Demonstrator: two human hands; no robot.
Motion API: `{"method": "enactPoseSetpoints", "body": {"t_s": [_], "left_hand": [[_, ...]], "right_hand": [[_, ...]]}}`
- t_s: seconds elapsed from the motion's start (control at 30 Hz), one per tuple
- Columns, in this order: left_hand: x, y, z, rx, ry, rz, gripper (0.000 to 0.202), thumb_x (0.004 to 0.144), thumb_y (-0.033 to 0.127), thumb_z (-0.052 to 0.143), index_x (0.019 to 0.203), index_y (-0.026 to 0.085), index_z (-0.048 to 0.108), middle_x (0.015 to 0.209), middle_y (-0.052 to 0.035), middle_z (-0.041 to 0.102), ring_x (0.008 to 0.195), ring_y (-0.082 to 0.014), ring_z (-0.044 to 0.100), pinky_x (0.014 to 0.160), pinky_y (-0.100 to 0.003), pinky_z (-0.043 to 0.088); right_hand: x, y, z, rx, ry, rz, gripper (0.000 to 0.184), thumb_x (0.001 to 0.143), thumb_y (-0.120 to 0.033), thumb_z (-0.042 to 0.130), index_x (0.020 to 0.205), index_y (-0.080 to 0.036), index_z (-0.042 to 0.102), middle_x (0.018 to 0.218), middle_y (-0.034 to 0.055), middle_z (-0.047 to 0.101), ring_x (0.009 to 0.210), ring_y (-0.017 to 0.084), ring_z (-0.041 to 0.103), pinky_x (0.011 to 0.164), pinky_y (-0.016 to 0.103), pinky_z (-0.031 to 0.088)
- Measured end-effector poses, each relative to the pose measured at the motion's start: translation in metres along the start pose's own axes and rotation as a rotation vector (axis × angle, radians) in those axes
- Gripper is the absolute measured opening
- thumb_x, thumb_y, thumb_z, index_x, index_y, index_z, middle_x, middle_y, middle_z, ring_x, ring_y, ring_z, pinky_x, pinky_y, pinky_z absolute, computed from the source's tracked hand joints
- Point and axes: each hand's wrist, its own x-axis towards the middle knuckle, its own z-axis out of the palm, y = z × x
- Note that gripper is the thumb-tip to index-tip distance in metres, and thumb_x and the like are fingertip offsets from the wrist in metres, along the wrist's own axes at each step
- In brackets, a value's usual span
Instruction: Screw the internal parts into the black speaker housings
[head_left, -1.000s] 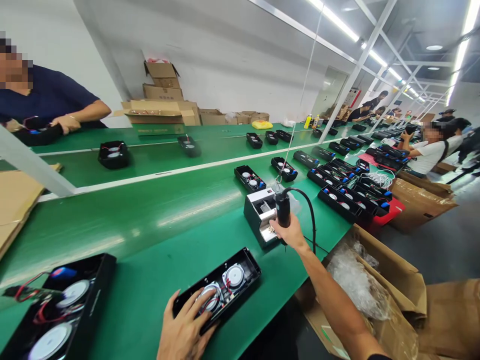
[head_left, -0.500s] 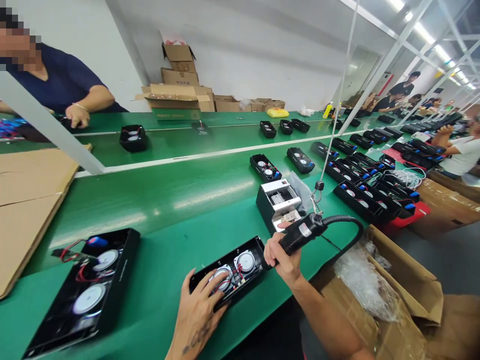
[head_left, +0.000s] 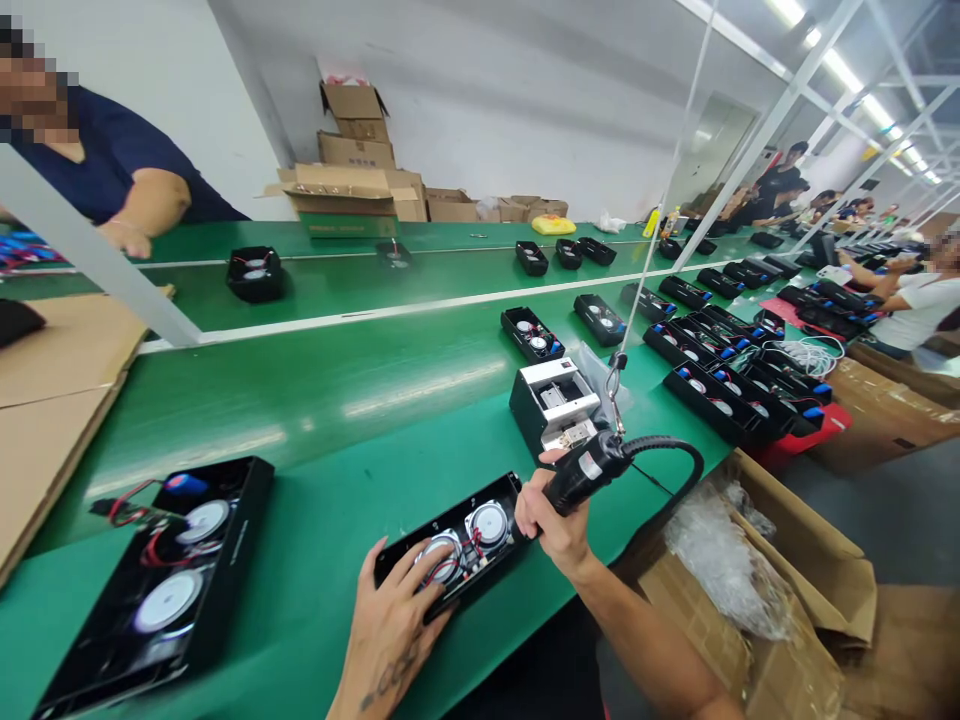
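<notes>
A black speaker housing [head_left: 489,582] lies open side up on the green bench, with two round speaker drivers [head_left: 490,522] and red and black wires inside. My left hand [head_left: 394,612] grips its left end, thumb on the far rim and fingers reaching in over one driver. In my right hand [head_left: 553,522] is a black electric screwdriver [head_left: 589,470], hung from a cord and tilted over the housing's right end. Its tip is hidden by my hand. Just behind stands a black and white screw feeder [head_left: 555,400].
At left lies a larger-looking open speaker housing [head_left: 232,570] with loose wires. Several more housings [head_left: 716,400] cluster at right. Cardboard [head_left: 67,380] lies at far left, an open carton [head_left: 810,560] at lower right. Across the bench, a co-worker's arm [head_left: 154,200] reaches down.
The screwdriver and my right hand have shifted slightly left and down towards the housing. My left hand keeps its place. The co-worker's hand across the bench has moved left.
</notes>
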Motion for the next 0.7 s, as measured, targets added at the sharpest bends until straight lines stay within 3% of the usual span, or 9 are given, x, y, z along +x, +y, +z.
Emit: {"method": "enactPoseSetpoints", "body": {"t_s": [0.33,0.53,0.6,0.7], "left_hand": [[-0.001,0.002,0.0,-0.022,-0.017,-0.026,0.02,0.093,0.019,0.06,0.082,0.028,0.074,0.124,0.0004,0.085,0.12,-0.0255,0.076,0.139,-0.059,0.011],[0.006,-0.003,-0.013,0.044,-0.065,0.064,0.017,0.097,0.021,0.064,0.088,0.03,0.076,0.128,0.0021,0.084,0.119,-0.025,0.077,0.139,-0.058,0.01],[0.007,-0.008,-0.017,0.084,-0.127,0.112,0.014,0.096,0.021,0.067,0.093,0.031,0.076,0.133,0.0031,0.082,0.12,-0.0264,0.078,0.137,-0.059,0.016],[0.005,-0.01,-0.018,0.096,-0.165,0.144,0.015,0.095,0.02,0.068,0.098,0.032,0.075,0.137,0.0016,0.081,0.119,-0.028,0.078,0.134,-0.062,0.024]], "right_hand": [[-0.008,0.007,0.005,-0.049,-0.064,0.022,0.04,0.097,-0.047,0.08,0.119,-0.03,0.051,0.063,-0.0135,0.055,0.038,0.009,0.047,0.043,0.025,0.044],[-0.014,0.011,0.004,-0.158,-0.155,-0.006,0.03,0.099,-0.043,0.074,0.112,-0.03,0.05,0.063,-0.0117,0.055,0.04,0.01,0.045,0.043,0.026,0.042],[-0.016,0.011,0.004,-0.203,-0.176,-0.018,0.025,0.096,-0.037,0.074,0.107,-0.03,0.053,0.065,-0.01,0.057,0.042,0.012,0.047,0.046,0.029,0.048],[-0.019,0.009,0.0,-0.288,-0.193,0.024,0.025,0.084,-0.028,0.083,0.096,-0.029,0.062,0.068,-0.0052,0.063,0.056,0.018,0.06,0.068,0.04,0.063]]}}
